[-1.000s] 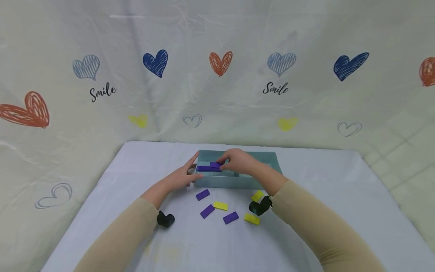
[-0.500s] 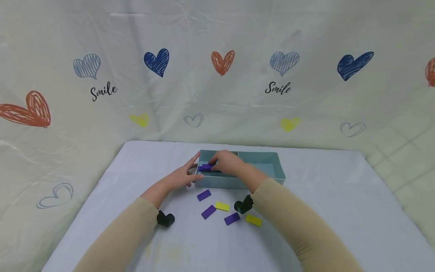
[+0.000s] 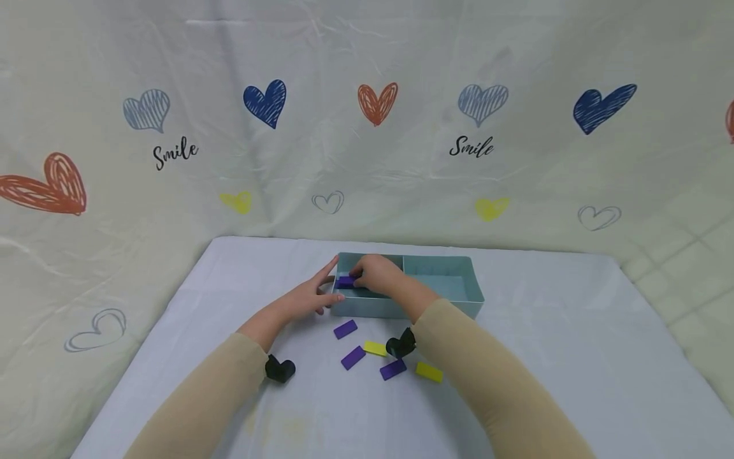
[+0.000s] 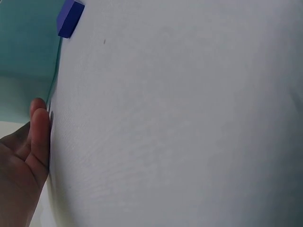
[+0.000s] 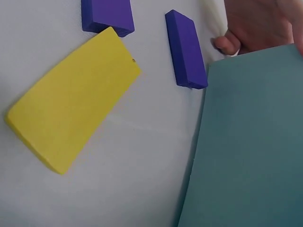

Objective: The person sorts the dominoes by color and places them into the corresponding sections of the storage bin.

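Observation:
A light teal box [image 3: 367,309] with a divider [image 3: 403,264] stands on the white table. Inside its left compartment, my right hand [image 3: 378,273] pinches a purple block [image 3: 345,281] close to the left end wall; its fingertips are partly hidden. My left hand [image 3: 301,299] rests against the box's left end, thumb straight on the front wall and index finger stretched toward the back corner. In the left wrist view, the left hand [image 4: 23,161] lies beside the teal wall [image 4: 28,52]. Whatever lies beneath the pinched block is hard to make out.
In front of the box lie purple blocks [image 3: 345,329] [image 3: 353,357] [image 3: 392,369] and yellow blocks [image 3: 375,348] [image 3: 429,372]. The right wrist view shows a yellow block [image 5: 73,99] near purple ones [image 5: 186,49]. Black wrist devices [image 3: 280,369] sit at both cuffs.
My right hand has moved left inside the compartment, carrying the purple block to the left end. The right forearm now covers a yellow block seen earlier. My left hand has stayed in place.

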Tool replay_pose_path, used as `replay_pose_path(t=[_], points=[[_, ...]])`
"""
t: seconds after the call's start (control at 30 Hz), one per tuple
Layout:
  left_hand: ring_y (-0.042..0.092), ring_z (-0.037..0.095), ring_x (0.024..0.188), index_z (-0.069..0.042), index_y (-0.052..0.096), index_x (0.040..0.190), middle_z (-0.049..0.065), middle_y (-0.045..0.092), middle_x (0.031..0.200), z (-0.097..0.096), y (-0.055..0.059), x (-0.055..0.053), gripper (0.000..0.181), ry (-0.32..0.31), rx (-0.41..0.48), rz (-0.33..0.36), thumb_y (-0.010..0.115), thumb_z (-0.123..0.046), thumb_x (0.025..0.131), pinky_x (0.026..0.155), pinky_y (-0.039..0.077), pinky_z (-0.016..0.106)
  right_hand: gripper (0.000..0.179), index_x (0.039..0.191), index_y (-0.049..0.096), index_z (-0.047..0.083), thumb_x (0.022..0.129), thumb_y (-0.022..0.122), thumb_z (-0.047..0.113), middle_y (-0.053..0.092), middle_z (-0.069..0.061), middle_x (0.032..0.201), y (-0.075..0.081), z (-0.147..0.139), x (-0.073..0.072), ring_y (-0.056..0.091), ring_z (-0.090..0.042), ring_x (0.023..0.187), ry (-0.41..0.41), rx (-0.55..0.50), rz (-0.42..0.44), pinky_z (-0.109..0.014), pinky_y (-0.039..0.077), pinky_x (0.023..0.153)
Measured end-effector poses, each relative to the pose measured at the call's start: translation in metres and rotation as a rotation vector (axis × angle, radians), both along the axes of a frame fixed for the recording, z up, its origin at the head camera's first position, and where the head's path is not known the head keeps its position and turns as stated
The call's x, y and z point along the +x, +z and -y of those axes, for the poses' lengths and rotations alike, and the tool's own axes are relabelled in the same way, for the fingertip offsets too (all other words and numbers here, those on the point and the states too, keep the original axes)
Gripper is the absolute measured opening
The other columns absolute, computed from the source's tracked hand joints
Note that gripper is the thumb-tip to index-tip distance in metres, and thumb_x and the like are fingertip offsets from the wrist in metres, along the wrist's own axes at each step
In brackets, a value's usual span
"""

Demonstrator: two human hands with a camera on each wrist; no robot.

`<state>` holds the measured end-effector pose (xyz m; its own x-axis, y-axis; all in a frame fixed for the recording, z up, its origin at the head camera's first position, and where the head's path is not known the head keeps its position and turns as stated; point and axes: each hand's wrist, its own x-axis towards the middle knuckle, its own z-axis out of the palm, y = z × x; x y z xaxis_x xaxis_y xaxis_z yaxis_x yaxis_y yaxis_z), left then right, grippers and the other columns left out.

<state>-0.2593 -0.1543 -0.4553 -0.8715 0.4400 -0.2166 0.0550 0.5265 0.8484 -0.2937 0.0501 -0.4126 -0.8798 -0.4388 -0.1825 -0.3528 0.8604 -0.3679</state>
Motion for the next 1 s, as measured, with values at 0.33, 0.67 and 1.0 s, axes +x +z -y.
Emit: replay_pose_path(t=[0.33, 0.67, 1.0], points=[[0.063, 0.025, 0.094, -0.053, -0.001, 0.154, 0.014, 0.027, 0.161, -0.0016, 0.0068, 0.0029, 0.086, -0.012, -0.01, -0.013, 0.062, -0.04, 0.097, 0.08, 0.052, 0.037, 0.03, 0.126, 0.07, 0.011, 0.097, 0.066, 0.018, 0.068, -0.004, 0.124, -0.0049, 0.0033, -0.0008, 0.06, -0.021, 0.119, 0.02, 0.019, -0.013, -0.038, 0.044, 0.103], [0.063, 0.025, 0.095, -0.052, -0.001, 0.154, 0.014, 0.026, 0.161, -0.0023, 0.0052, 0.0014, 0.087, -0.019, -0.009, -0.007, 0.062, -0.042, 0.096, 0.08, 0.052, 0.037, 0.032, 0.127, 0.069, 0.014, 0.096, 0.067, 0.021, 0.068, -0.003, 0.121, -0.0061, 0.0014, -0.0017, 0.061, -0.019, 0.111, 0.022, 0.003, 0.003, -0.037, 0.046, 0.101], [0.063, 0.024, 0.097, -0.051, -0.001, 0.155, 0.016, 0.026, 0.16, 0.0008, 0.0034, 0.0005, 0.09, -0.019, -0.006, -0.008, 0.064, -0.051, 0.093, 0.078, 0.051, 0.036, 0.033, 0.128, 0.068, 0.015, 0.096, 0.068, 0.026, 0.067, -0.001, 0.125, -0.0055, -0.0044, -0.0062, 0.06, -0.019, 0.117, 0.008, -0.018, 0.0, -0.039, 0.045, 0.102]])
